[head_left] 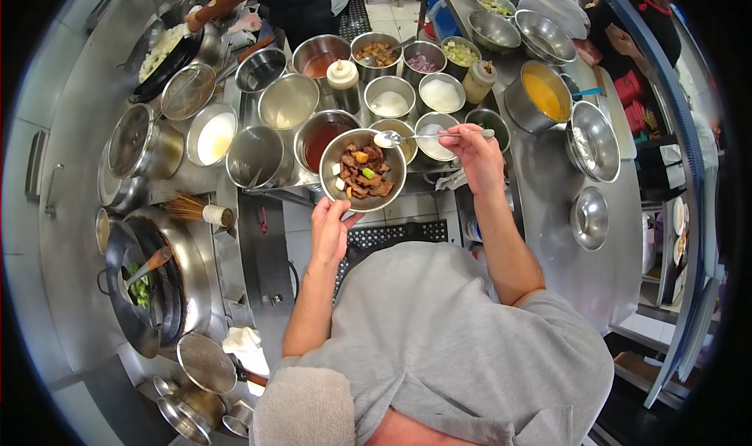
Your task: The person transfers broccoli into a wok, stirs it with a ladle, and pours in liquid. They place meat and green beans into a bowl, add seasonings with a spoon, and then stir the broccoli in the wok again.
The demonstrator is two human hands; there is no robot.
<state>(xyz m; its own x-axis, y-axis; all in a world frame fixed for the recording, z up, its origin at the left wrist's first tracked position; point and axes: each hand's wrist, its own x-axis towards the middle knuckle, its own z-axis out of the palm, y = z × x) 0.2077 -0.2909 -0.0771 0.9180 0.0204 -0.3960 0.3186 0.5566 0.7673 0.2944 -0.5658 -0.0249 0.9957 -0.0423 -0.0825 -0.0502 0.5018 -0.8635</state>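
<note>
L hand (pixel 329 230) fingers grip near edge of metal bowl (pixel 374 204) w/ meat (pixel 368 181), held in front of grey shirt (pixel 462 320), while R hand (pixel 475 154) fingers pinch spoon (pixel 425 137), long axis approx. L–R, tip by bowl's far-R rim, contact unclear.

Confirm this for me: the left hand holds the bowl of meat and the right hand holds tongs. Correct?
Not quite: the right hand holds a spoon, not tongs, as the head view shows. The left hand does hold the bowl of meat.

Plain lt-grey tee (pixel 446 320), short R slv (pixel 560 328)
</note>
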